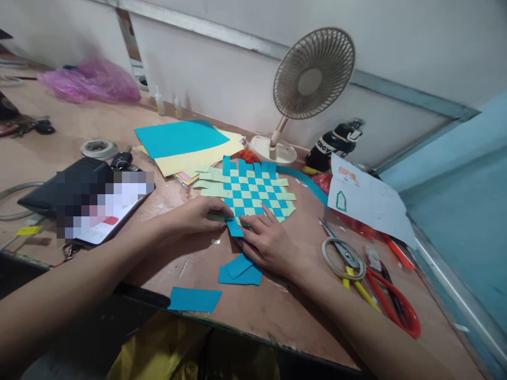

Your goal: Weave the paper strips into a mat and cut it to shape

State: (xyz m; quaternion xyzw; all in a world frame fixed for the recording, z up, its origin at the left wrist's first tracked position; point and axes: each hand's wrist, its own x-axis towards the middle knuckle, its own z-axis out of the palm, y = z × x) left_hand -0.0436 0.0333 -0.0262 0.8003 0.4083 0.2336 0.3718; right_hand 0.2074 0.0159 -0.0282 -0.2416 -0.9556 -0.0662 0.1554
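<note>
A woven mat of blue and pale yellow paper strips (256,188) lies on the table, with loose strip ends sticking out at its left and top. My left hand (202,215) pinches the end of a blue paper strip (235,227) at the mat's near left corner. Close beside it, my right hand (267,237) lies over the near edge of the mat, fingers stretched out and touching the weave. Blue paper offcuts (240,270) lie just below my right hand, and another blue piece (196,299) rests at the table's front edge.
Blue and yellow paper sheets (182,140) lie behind the mat, near a small fan (315,74). A phone (114,211) and black pouch (75,182) are at left. Right of my hands lie a tape roll (325,258), pliers (348,257) and red-handled scissors (412,316).
</note>
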